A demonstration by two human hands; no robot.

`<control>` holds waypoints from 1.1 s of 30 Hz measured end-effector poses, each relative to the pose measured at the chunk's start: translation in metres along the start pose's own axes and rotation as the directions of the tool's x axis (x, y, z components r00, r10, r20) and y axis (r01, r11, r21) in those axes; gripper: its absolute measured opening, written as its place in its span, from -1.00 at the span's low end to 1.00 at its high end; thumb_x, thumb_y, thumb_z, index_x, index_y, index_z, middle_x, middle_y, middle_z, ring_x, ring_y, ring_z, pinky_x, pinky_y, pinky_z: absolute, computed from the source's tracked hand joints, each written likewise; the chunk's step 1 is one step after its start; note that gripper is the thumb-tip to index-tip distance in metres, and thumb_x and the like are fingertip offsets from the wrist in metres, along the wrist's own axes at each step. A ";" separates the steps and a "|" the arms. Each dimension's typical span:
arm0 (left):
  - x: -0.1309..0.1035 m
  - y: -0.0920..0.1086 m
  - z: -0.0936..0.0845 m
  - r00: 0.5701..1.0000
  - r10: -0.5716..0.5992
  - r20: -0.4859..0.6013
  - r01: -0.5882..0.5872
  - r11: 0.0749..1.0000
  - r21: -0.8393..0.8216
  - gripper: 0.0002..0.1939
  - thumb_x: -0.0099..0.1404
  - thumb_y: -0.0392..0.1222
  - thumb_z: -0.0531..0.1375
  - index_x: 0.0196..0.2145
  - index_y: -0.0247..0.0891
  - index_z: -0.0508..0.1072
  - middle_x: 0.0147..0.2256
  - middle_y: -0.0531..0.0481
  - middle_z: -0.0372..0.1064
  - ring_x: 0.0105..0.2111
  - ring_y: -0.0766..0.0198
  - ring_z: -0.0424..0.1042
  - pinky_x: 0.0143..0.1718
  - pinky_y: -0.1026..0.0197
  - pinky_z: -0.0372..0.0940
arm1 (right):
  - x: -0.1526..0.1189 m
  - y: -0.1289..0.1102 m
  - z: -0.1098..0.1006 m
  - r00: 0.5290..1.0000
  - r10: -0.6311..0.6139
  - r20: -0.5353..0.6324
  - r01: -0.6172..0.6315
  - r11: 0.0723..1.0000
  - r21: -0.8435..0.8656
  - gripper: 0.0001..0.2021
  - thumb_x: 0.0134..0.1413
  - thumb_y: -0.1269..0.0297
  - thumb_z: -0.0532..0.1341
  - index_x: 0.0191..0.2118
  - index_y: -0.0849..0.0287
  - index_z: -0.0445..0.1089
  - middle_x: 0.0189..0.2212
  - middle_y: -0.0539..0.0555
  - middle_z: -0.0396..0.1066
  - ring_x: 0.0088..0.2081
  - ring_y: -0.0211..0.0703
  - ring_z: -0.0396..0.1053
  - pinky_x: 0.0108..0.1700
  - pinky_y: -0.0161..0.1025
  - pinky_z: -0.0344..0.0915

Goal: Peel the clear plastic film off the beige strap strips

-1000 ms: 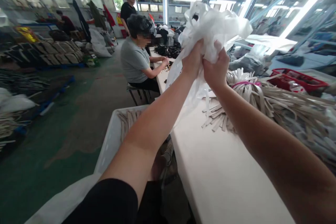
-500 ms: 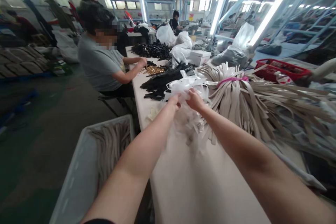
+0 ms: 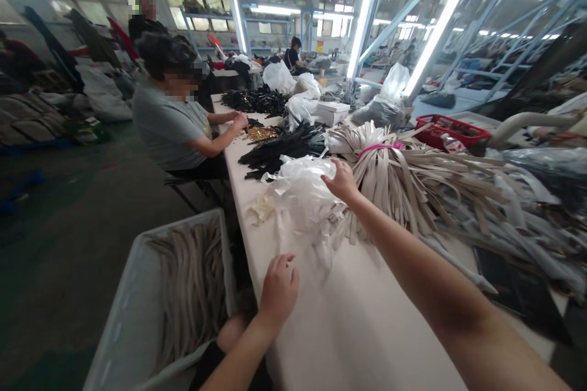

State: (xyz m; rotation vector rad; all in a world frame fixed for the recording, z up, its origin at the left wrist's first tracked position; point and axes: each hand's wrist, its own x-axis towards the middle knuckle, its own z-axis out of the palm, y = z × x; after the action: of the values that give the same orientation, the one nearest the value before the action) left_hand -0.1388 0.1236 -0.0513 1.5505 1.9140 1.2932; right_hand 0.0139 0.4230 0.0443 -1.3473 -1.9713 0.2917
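A loose heap of thin white plastic strips (image 3: 305, 186) lies on the pale table (image 3: 348, 317). At its right edge is my right hand (image 3: 343, 182), thumb and fingers apart, touching or almost touching the strips. My left hand (image 3: 279, 290) hovers by the table's left edge, nearer to me, with its fingers loosely bent and nothing in them. Just right of my right hand spreads a big bundle of beige straps (image 3: 389, 177), bound with a pink tie (image 3: 378, 147). Behind the heap lie black strips (image 3: 288, 149).
A white bin (image 3: 132, 293) of beige straps (image 3: 192, 287) stands on the floor to the left. Across the table's far left corner a seated person (image 3: 174, 116) handles small gold pieces (image 3: 262, 133). A red basket (image 3: 452, 131) and white box (image 3: 332, 112) sit farther back.
My left hand has left the white strips and drawn back toward me. The strips, held between both hands before, now rest heaped on the table. My right hand stays beside them, its fingers loosened.
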 end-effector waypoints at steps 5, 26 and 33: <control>-0.043 0.001 0.010 0.978 0.167 0.127 -0.190 0.962 0.194 -0.69 0.25 -0.40 0.11 -0.07 -0.19 0.42 -0.12 -0.11 0.40 -0.05 0.01 0.36 0.04 -0.11 0.29 | -0.116 0.004 -0.019 0.984 0.168 -0.061 -0.167 0.986 0.016 -0.64 0.17 0.11 0.15 -0.01 0.22 0.38 -0.15 0.22 0.45 -0.16 0.02 0.43 -0.06 -0.12 0.30; -0.059 0.005 0.000 0.950 0.252 0.182 -0.302 0.889 0.345 -0.81 0.25 -0.41 0.09 -0.24 -0.25 0.45 -0.17 -0.14 0.38 -0.09 0.08 0.32 0.02 0.06 0.19 | -0.264 -0.014 -0.018 0.793 0.608 0.040 -0.609 0.794 0.008 -0.85 0.02 0.31 0.19 -0.32 0.21 0.49 -0.30 0.26 0.54 -0.22 0.02 0.50 -0.20 -0.22 0.29; -0.063 0.017 0.000 0.947 0.264 0.183 -0.312 0.890 0.332 -0.80 0.22 -0.41 0.09 -0.25 -0.26 0.45 -0.17 -0.16 0.39 -0.09 0.06 0.34 0.01 0.04 0.21 | -0.378 -0.017 -0.053 0.854 0.516 -0.067 -0.498 0.848 0.181 -0.75 0.03 0.13 0.16 -0.34 0.20 0.47 -0.41 0.14 0.54 -0.38 -0.08 0.47 -0.31 -0.29 0.29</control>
State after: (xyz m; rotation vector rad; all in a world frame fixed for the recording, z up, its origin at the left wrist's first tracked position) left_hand -0.1077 0.0666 -0.0539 2.1149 1.9663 0.9468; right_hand 0.1107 0.0722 -0.0717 -1.7247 -1.4330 0.5925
